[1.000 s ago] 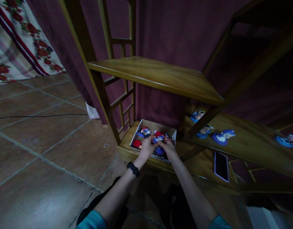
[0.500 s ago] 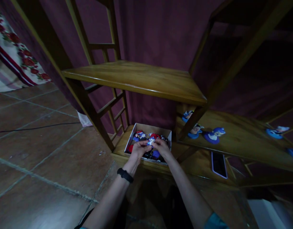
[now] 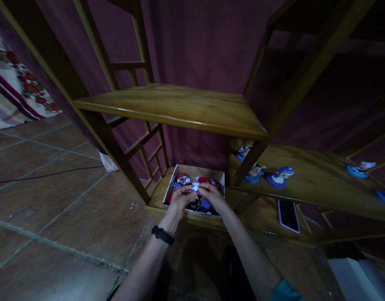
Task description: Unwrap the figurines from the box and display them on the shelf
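Between my fingertips, above a shallow cardboard box (image 3: 222, 179), is a small blue-and-white figurine (image 3: 195, 186). My left hand (image 3: 180, 200) grips it from the left, with a black band round that wrist. From the right, my right hand (image 3: 213, 196) pinches it too. Several more figurines in red, blue, black and purple lie jumbled in the box, among them a purple piece (image 3: 205, 204) below my right fingers. My hands hide part of the box's contents and its near edge.
Overhead runs a wooden shelf board (image 3: 173, 106). Right of a slanted post, a purple-based figurine (image 3: 279, 177) and several blue-based ones stand on another shelf (image 3: 317, 175). A phone-like dark slab (image 3: 288, 215) lies lower right. A cable (image 3: 54, 172) crosses the tiled floor.
The figurine in my fingers now stands more upright, its front turned more towards me. Both hands stay over the box, and the camera view has shifted slightly.
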The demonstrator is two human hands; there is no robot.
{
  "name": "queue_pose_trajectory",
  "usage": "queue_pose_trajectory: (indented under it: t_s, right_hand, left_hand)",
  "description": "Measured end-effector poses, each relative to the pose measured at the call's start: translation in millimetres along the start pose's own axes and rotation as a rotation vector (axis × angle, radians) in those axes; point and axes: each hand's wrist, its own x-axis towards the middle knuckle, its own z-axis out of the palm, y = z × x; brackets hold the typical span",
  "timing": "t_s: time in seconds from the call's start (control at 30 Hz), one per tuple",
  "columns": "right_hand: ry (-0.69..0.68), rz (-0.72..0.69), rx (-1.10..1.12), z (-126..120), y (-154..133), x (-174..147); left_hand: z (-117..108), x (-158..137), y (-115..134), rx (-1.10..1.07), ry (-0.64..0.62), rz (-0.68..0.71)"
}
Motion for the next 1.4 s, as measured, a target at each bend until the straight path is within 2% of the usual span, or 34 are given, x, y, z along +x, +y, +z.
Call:
queue_pose_trajectory:
  t_s: [0.2, 0.63, 0.97, 1.2, 1.3, 1.4]
  right_hand:
    - [0.066, 0.034, 0.083, 0.0, -8.1, -6.9]
    - [0.101, 0.101, 0.221, 3.4, -9.9, -7.3]
    - [0.157, 0.090, 0.230, 8.6, 7.1, -5.0]
    - [0.170, 0.072, 0.083, 8.1, 21.9, 1.2]
    - [0.166, -0.002, -0.038, 7.1, 21.1, 2.8]
    - [0.137, -0.054, -0.066, 6.6, 15.6, 3.1]
  left_hand:
    - [-0.9, -1.8, 8.0, -0.072, -0.084, -0.094]
    - [0.0, 1.2, 2.4, -0.140, 0.003, -0.137]
    - [0.1, -2.8, -0.9, -0.170, 0.052, -0.118]
    - [-2.4, 1.2, -5.9, -0.180, 0.101, -0.139]
    - [-2.7, 3.2, -4.9, -0.173, 0.080, -0.170]
    - [-3.2, 3.8, -3.2, -0.146, 0.023, -0.162]
